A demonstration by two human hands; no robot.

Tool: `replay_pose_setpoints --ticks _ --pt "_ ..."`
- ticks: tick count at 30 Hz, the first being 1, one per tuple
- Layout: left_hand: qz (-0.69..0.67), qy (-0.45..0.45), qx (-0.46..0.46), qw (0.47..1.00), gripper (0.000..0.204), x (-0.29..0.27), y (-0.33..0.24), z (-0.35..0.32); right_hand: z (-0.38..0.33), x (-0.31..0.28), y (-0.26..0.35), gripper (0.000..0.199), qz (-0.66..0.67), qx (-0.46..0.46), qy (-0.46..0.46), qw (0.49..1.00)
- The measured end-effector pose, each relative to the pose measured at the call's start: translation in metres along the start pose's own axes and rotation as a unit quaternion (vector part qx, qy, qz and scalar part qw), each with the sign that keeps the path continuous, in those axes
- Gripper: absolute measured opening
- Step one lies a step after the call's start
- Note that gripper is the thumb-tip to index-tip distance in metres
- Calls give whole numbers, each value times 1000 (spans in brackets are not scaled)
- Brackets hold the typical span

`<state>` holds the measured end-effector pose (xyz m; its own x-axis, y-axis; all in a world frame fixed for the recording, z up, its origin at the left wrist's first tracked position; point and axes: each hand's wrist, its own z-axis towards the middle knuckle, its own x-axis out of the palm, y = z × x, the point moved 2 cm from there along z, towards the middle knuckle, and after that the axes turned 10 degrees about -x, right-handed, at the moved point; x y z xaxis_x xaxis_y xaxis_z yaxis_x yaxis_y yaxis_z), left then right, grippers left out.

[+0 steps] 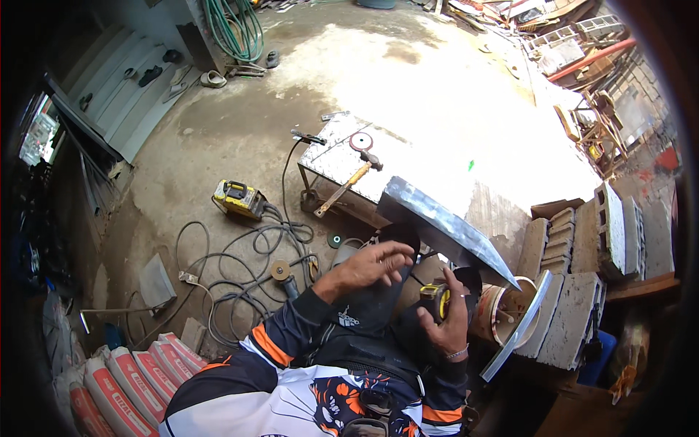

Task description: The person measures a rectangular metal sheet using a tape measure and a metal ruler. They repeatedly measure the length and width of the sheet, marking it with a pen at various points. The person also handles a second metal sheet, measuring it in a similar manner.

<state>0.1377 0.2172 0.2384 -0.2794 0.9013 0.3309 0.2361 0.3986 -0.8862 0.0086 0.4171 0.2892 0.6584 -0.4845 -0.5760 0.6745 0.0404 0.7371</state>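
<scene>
My right hand (449, 320) is wrapped round a yellow and black tape measure (435, 300) above my lap. My left hand (373, 266) hovers over my left thigh, fingers loosely apart, with nothing visible in it. Just beyond both hands, a long bent piece of sheet metal (448, 226) slants from the small metal table (336, 151) toward the right. On that table lie a hammer (349, 188) with a wooden handle, a round disc (361, 141) and a black clamp-like holder (309, 137) on a cable.
A yellow welding machine (240, 199), tangled cables (251, 251) and an angle grinder (284, 280) lie on the floor at left. Red and white sacks (138, 382) are stacked lower left. Right of me stand a bucket (489, 304), a metal strip (518, 328) and concrete blocks (568, 313).
</scene>
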Motion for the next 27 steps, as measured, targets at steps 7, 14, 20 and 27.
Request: replay_pose_setpoints --ticks 7,14,20,27 --pt "-52 104 9 993 69 37 16 -17 12 21 16 108 -149 -75 130 977" --pt "-59 108 -44 991 68 37 32 -21 4 13 17 116 95 26 32 995" --pt "-16 146 74 986 57 62 20 -22 -22 22 -13 118 433 141 67 888" --pt "46 -44 -11 998 44 67 28 -28 -25 19 -5 74 395 209 -3 895"
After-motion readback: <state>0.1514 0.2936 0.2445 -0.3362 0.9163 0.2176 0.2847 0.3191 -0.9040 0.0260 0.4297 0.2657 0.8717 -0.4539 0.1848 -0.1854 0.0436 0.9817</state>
